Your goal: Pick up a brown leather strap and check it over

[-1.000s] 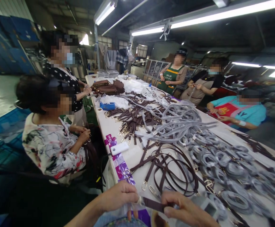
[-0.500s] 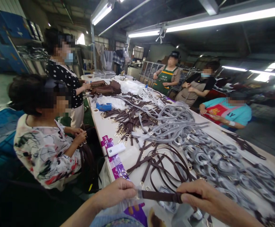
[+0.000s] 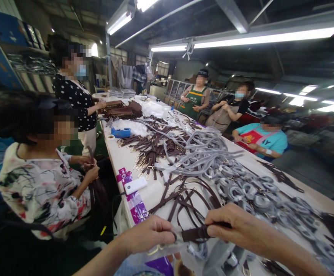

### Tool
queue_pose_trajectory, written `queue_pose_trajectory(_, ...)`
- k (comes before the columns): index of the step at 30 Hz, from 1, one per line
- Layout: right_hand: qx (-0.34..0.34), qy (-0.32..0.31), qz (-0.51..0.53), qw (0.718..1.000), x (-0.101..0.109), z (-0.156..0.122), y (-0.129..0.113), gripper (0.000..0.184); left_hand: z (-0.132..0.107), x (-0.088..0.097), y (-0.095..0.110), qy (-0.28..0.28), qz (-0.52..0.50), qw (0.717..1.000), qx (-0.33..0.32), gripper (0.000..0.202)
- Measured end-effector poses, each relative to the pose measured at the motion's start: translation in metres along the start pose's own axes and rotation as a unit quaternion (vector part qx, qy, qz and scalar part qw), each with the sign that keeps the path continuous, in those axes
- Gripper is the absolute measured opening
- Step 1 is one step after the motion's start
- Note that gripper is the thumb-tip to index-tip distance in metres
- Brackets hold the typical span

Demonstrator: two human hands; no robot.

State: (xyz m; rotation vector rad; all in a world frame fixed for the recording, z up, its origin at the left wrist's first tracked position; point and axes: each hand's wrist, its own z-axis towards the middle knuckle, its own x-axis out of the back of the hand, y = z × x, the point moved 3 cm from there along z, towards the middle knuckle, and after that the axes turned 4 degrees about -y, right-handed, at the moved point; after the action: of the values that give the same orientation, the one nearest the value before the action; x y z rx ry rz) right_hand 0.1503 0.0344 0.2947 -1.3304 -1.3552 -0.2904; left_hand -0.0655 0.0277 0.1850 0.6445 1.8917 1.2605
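Observation:
My right hand (image 3: 234, 222) is closed around a dark brown strap (image 3: 194, 234), just above the near part of the table. My left hand (image 3: 151, 234) pinches a clear plastic sleeve (image 3: 178, 237) at the strap's left end; a small dark bit shows by the thumb. A gold-coloured metal piece (image 3: 154, 250) hangs below the left fingers, and what it joins to is hidden. Just beyond both hands lie loose brown straps (image 3: 181, 199) with gold clips. Rolled straps in greyish plastic (image 3: 253, 191) are heaped past my right hand.
The long white table (image 3: 112, 153) carries a pile of brown straps (image 3: 155, 147), a blue tool (image 3: 121, 132) and a white device (image 3: 135, 185) on purple film (image 3: 136, 205). Several people stand or sit around it, one seated close at left (image 3: 43, 184).
The view has shifted, so the table sits further left. My hands have come closer together on the strap, and less of it shows between them. The seated person at left has raised a strap.

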Motion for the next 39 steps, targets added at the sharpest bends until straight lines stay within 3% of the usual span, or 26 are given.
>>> queue_pose_trajectory(4,-0.014,-0.001,-0.058,0.998,-0.001,0.005,-0.005,0.016,0.004,-0.005,0.005,-0.019,0.002,1.0,-0.005,0.02)
queue_pose_trajectory(9,-0.012,-0.003,-0.077,0.997,-0.005,0.01,-0.012,0.016,0.008,-0.011,0.011,0.002,0.021,1.0,0.007,0.022)
queue_pose_trajectory(15,-0.035,-0.004,-0.111,0.993,-0.021,0.017,-0.027,0.021,0.02,-0.022,0.01,-0.001,-0.02,1.0,-0.013,0.023)
queue_pose_trajectory(19,-0.019,-0.021,-0.056,0.998,-0.025,0.018,-0.023,0.006,0.022,-0.021,0.005,-0.008,-0.039,0.999,-0.017,0.031)
queue_pose_trajectory(22,-0.018,-0.086,0.035,0.996,-0.02,0.015,-0.006,0.008,0.019,-0.012,0.002,0.008,-0.032,0.999,-0.012,0.036)
queue_pose_trajectory(24,-0.026,-0.097,0.051,0.994,-0.015,0.013,0.004,0.01,0.018,-0.007,0.0,0.014,-0.023,1.0,-0.009,0.037)
queue_pose_trajectory(29,0.03,-0.004,-0.105,0.994,-0.015,0.014,0.003,0.011,0.022,-0.007,-0.006,0.027,0.021,0.999,-0.04,0.041)
queue_pose_trajectory(33,0.132,0.111,-0.288,0.942,-0.025,0.013,-0.008,0.019,0.025,-0.012,-0.013,0.06,0.042,0.996,-0.044,0.047)
queue_pose_trajectory(36,0.174,0.185,-0.32,0.913,-0.026,0.011,-0.01,0.023,0.022,-0.016,-0.018,0.057,0.017,0.998,-0.021,0.034)
queue_pose_trajectory(39,0.168,0.185,-0.311,0.917,-0.026,0.01,-0.007,0.023,0.016,-0.02,-0.017,0.032,-0.019,0.999,-0.031,0.028)
